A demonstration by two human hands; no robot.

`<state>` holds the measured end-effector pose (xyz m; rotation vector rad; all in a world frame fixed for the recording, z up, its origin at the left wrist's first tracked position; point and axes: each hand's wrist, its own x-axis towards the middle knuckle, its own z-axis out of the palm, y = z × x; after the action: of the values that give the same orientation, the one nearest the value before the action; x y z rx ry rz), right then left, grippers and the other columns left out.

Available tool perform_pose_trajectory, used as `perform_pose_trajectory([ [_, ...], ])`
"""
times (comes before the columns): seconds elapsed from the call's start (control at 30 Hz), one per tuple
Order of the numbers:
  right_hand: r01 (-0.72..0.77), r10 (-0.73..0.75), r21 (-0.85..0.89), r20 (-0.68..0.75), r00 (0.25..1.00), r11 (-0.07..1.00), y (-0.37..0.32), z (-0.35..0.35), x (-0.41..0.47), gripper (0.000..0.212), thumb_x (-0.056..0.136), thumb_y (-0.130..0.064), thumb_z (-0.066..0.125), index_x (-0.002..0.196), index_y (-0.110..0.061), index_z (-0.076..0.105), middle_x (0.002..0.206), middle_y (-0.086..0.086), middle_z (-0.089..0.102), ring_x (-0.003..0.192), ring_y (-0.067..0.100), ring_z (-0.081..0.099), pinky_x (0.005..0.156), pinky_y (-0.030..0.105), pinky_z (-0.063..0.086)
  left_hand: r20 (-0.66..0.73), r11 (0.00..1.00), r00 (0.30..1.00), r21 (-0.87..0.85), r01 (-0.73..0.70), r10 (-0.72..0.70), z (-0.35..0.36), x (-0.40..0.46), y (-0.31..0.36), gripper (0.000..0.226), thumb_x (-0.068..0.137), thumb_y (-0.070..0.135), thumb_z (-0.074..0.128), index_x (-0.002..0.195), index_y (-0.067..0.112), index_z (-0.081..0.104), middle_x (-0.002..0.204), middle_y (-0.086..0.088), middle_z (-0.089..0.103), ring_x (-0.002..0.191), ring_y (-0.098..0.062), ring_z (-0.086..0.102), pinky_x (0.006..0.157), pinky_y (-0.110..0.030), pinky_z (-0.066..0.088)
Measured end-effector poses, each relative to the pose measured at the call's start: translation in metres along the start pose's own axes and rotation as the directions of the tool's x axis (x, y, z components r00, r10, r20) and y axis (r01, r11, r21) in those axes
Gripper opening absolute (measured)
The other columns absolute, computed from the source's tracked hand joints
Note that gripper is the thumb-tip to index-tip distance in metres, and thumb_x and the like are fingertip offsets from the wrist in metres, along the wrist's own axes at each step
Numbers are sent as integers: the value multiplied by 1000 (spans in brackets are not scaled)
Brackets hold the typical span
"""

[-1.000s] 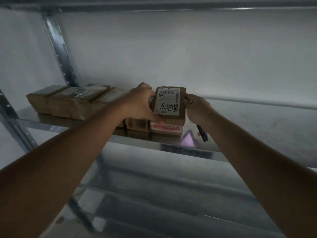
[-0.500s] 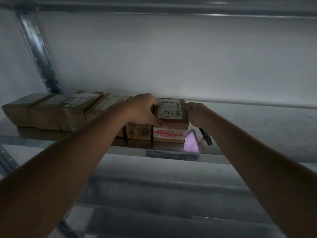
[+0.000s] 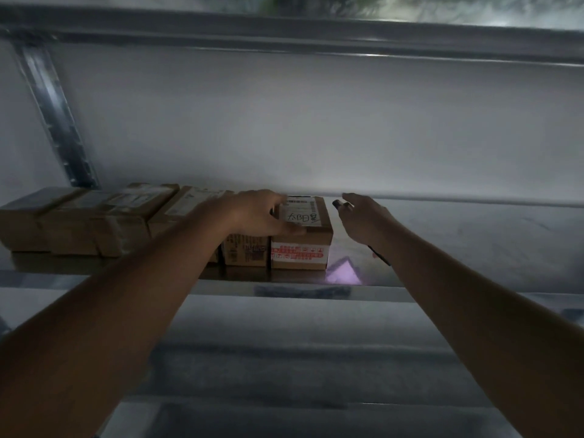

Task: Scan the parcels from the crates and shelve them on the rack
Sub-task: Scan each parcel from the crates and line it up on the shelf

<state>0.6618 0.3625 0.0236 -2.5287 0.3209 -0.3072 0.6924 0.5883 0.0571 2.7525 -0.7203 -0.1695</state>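
Note:
A small brown parcel [image 3: 300, 251] with a white label, handwritten characters and a red-printed front lies flat on the metal rack shelf [image 3: 458, 248], at the right end of a row of parcels. My left hand [image 3: 256, 213] holds its top left edge, the thumb lying across the top. My right hand [image 3: 363, 219] hovers just right of the parcel, apart from it, and grips a slim black pen-like tool [image 3: 380, 257] whose ends stick out of the fist.
Several brown parcels [image 3: 94, 226] fill the shelf's left part, and a small printed box [image 3: 245, 251] touches the labelled parcel. A purple glow [image 3: 343, 273] lies on the shelf. The shelf extends bare to the right. A steel upright [image 3: 53, 115] stands at left, a beam [image 3: 284, 36] overhead, a lower shelf [image 3: 284, 358] beneath.
The labelled parcel went from tilted up to lying flat against the row. My right hand let go of its right side and drew away to the right.

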Motion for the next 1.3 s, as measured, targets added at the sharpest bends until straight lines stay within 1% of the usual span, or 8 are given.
perform_pose_trajectory([
  [0.1,57,-62,-110,-38,997,992,2,-6,-19,35,113,-35,39,140,-25,61,114,7,71,96,27,67,87,43,57,-139,996,987,30,-79,83,5,-1,15,81,103,66,51,168,26,27,170,-1,35,144,-25,46,115,-45,43],
  [0.23,22,-59,-319,-108,992,948,12,-26,-55,36,112,-43,34,144,-39,49,128,11,65,115,40,58,84,48,43,-232,974,948,109,-200,220,13,4,42,64,110,47,50,165,17,35,166,-5,40,141,-27,49,115,-46,44],
  [0.33,-39,-39,-433,-170,985,900,27,-52,-90,43,113,-43,36,155,-40,39,137,19,56,123,44,50,89,49,44,-225,956,930,116,-269,289,26,9,65,62,110,47,49,163,16,39,162,-5,45,135,-27,53,113,-49,46],
  [0.43,-74,-44,-498,-221,974,864,49,-75,-117,43,113,-43,37,155,-41,39,136,19,55,121,42,49,93,50,46,-211,934,911,132,-333,355,42,11,96,65,109,50,47,164,16,38,167,-5,40,144,-27,47,119,-48,41],
  [0.57,-133,-12,-530,-262,965,837,86,-104,-149,41,113,-41,37,154,-40,38,137,17,54,121,42,49,93,51,47,-175,902,888,155,-403,426,59,7,153,66,110,51,45,166,17,33,171,-4,33,153,-28,38,124,-44,34],
  [0.93,-327,117,-502,-404,907,801,231,-228,-271,44,113,-42,37,157,-40,36,144,18,53,128,45,49,99,57,49,-101,774,771,175,-608,629,129,-29,373,66,109,55,41,166,21,33,172,-2,32,153,-28,39,122,-48,37],
  [1.1,-442,203,-455,-481,853,773,316,-283,-332,44,112,-42,40,156,-41,40,142,19,55,127,47,50,99,57,50,-42,723,726,135,-677,687,172,-46,485,58,108,55,43,151,16,52,157,-7,50,140,-32,52,114,-52,45],
  [1.3,-565,308,-389,-550,776,727,404,-333,-398,44,112,-43,41,155,-39,41,137,22,57,122,48,52,94,56,51,4,596,600,102,-796,800,223,-65,616,60,109,58,43,158,22,47,161,-2,48,142,-28,51,115,-47,44],
])
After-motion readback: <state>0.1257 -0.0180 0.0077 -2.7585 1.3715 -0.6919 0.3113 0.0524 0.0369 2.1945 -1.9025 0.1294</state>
